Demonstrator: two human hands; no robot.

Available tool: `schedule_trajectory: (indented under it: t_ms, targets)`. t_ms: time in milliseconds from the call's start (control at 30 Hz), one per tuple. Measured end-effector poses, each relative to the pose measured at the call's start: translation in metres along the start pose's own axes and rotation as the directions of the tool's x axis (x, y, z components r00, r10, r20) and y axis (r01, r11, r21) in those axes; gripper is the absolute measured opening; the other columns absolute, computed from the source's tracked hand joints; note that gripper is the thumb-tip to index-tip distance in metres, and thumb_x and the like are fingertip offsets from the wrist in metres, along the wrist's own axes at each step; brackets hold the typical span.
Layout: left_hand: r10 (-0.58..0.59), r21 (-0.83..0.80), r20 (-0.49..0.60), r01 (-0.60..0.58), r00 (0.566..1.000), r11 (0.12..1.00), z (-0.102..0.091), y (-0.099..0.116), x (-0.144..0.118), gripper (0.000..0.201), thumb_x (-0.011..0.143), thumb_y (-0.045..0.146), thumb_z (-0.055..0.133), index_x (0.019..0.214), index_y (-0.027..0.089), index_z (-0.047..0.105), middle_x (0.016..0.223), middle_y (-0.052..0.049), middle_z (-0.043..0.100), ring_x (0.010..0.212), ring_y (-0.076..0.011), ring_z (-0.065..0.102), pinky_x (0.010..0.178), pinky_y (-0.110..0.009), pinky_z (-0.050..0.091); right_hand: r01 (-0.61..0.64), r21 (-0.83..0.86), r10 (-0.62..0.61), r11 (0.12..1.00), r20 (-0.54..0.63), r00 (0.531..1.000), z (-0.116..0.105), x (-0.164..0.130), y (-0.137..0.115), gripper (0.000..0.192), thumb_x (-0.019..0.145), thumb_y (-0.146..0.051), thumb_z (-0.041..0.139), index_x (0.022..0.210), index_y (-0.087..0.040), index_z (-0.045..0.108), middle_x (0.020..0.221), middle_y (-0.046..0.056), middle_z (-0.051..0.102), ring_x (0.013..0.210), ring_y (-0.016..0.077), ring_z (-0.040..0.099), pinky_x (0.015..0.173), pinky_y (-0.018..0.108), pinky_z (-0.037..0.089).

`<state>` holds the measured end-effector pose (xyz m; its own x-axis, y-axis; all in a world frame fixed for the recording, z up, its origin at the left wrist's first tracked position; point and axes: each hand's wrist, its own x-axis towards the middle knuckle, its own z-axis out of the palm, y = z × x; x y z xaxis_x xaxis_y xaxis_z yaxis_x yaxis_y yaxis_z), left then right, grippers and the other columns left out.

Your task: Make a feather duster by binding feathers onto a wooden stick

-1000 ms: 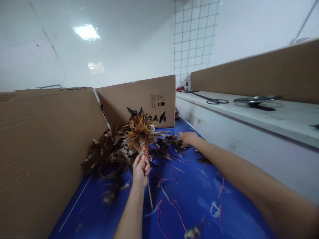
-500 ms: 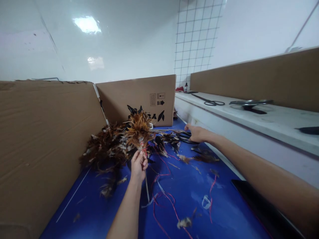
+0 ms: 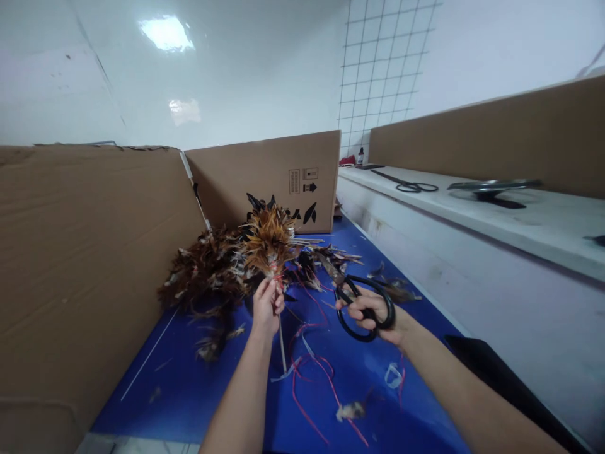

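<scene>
In my left hand [image 3: 268, 306] is a feather duster [image 3: 269, 236], gripped where its thin stick meets the brown and orange feathers. Pink string [image 3: 278, 272] winds around the feather base just above my fingers. My right hand [image 3: 371, 307] is closed around the black handles of a pair of scissors [image 3: 362, 308], with fingers through the loops. The blades point up and left toward the duster but stand apart from it. A dark brown heap of feathers [image 3: 205, 268] lies behind and left of my left hand. Loose pink string [image 3: 295, 391] trails over the blue tabletop [image 3: 189, 391].
Cardboard panels stand at the left [image 3: 85, 265] and back [image 3: 227, 183]. Along the right runs a white ledge [image 3: 496, 217] with another pair of scissors [image 3: 411, 185] and a blurred shiny object. A feather tuft [image 3: 350, 412] and a white strip loop [image 3: 393, 376] lie in front.
My right hand has lifted the scissors from the table's back right and brought them nearer, toward the duster. My left hand keeps its grip on the duster. The view has shifted slightly.
</scene>
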<state>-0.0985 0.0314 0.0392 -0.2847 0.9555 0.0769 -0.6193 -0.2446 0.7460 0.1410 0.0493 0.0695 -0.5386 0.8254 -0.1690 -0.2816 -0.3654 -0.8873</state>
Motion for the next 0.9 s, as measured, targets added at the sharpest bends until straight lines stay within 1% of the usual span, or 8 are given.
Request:
schedule_trajectory:
  t_ms: [200, 267, 367, 467, 600, 700, 800, 900]
  targets:
    - [-0.014, -0.016, 0.001, 0.014, 1.000, 1.000, 0.002, 0.000, -0.002, 0.031, 0.064, 0.031, 0.074, 0.077, 0.016, 0.050, 0.059, 0.005, 0.051, 0.036, -0.0010, 0.035, 0.032, -0.012, 0.015, 0.030, -0.025, -0.029, 0.999, 0.035, 0.999, -0.001, -0.007, 0.017, 0.034, 0.057, -0.012, 0.062, 0.088, -0.022, 0.051, 0.062, -0.005, 0.048, 0.040, 0.0037, 0.030, 0.034, 0.015, 0.018]
    - [-0.014, -0.029, -0.004, 0.014, 1.000, 0.999, 0.003, -0.001, -0.002, 0.032, 0.064, 0.032, 0.075, 0.076, 0.016, 0.049, 0.059, 0.005, 0.051, 0.036, -0.0010, 0.036, 0.033, -0.012, 0.015, 0.025, -0.057, -0.024, 0.998, 0.011, 1.000, 0.000, -0.011, 0.024, 0.029, 0.060, -0.017, 0.065, 0.085, -0.022, 0.051, 0.059, -0.006, 0.044, 0.040, 0.0039, 0.029, 0.036, 0.017, 0.023]
    - [-0.008, -0.048, -0.002, 0.008, 1.000, 0.999, 0.003, 0.000, -0.003, 0.032, 0.064, 0.031, 0.075, 0.076, 0.016, 0.049, 0.062, 0.004, 0.051, 0.038, -0.0006, 0.035, 0.033, -0.013, 0.014, 0.028, -0.106, -0.028, 0.994, 0.006, 1.000, 0.004, -0.018, 0.034, 0.021, 0.072, -0.034, 0.065, 0.073, -0.019, 0.050, 0.057, -0.006, 0.042, 0.040, 0.0043, 0.030, 0.045, 0.023, 0.038]
    - [-0.001, -0.072, 0.004, 0.001, 1.000, 0.997, 0.005, 0.001, -0.004, 0.031, 0.065, 0.030, 0.075, 0.078, 0.016, 0.050, 0.065, 0.004, 0.051, 0.038, 0.0005, 0.033, 0.033, -0.013, 0.013, 0.004, -0.134, 0.011, 0.991, 0.110, 0.994, 0.010, -0.029, 0.044, 0.039, 0.082, -0.053, 0.050, 0.064, -0.018, 0.049, 0.052, -0.005, 0.039, 0.045, 0.0080, 0.041, 0.066, 0.032, 0.048]
    - [-0.006, -0.092, -0.010, 0.005, 1.000, 0.996, 0.006, 0.003, -0.005, 0.032, 0.064, 0.029, 0.076, 0.078, 0.016, 0.050, 0.065, 0.005, 0.051, 0.037, 0.0009, 0.032, 0.032, -0.013, 0.011, -0.074, -0.209, 0.112, 0.975, 0.173, 0.979, 0.021, -0.043, 0.050, 0.051, 0.082, -0.065, 0.039, 0.064, -0.018, 0.050, 0.054, -0.002, 0.043, 0.067, 0.0178, 0.059, 0.082, 0.038, 0.045]
    - [-0.007, -0.084, -0.017, 0.005, 1.000, 0.996, 0.007, 0.004, -0.005, 0.033, 0.064, 0.029, 0.076, 0.078, 0.017, 0.049, 0.064, 0.005, 0.050, 0.037, 0.0005, 0.032, 0.032, -0.013, 0.012, -0.089, -0.243, 0.130, 0.966, 0.157, 0.979, 0.032, -0.051, 0.050, 0.052, 0.077, -0.069, 0.043, 0.067, -0.018, 0.051, 0.062, 0.000, 0.046, 0.075, 0.0199, 0.060, 0.081, 0.039, 0.047]
    - [0.008, -0.073, 0.002, -0.008, 1.000, 0.997, 0.008, 0.005, -0.006, 0.032, 0.065, 0.029, 0.075, 0.078, 0.017, 0.049, 0.067, 0.005, 0.051, 0.037, 0.0008, 0.032, 0.032, -0.013, 0.012, -0.196, -0.241, 0.229, 0.951, 0.119, 0.966, 0.042, -0.057, 0.050, 0.056, 0.067, -0.076, 0.049, 0.074, -0.020, 0.054, 0.071, 0.002, 0.049, 0.088, 0.0241, 0.058, 0.070, 0.038, 0.051]
    - [0.020, -0.075, 0.004, -0.020, 1.000, 0.997, 0.010, 0.007, -0.007, 0.031, 0.065, 0.029, 0.075, 0.077, 0.017, 0.048, 0.063, 0.006, 0.048, 0.037, 0.0008, 0.029, 0.031, -0.013, 0.011, -0.209, -0.275, 0.239, 0.938, 0.079, 0.968, 0.050, -0.059, 0.052, 0.058, 0.067, -0.077, 0.048, 0.074, -0.020, 0.054, 0.077, 0.004, 0.052, 0.086, 0.0224, 0.059, 0.069, 0.034, 0.052]
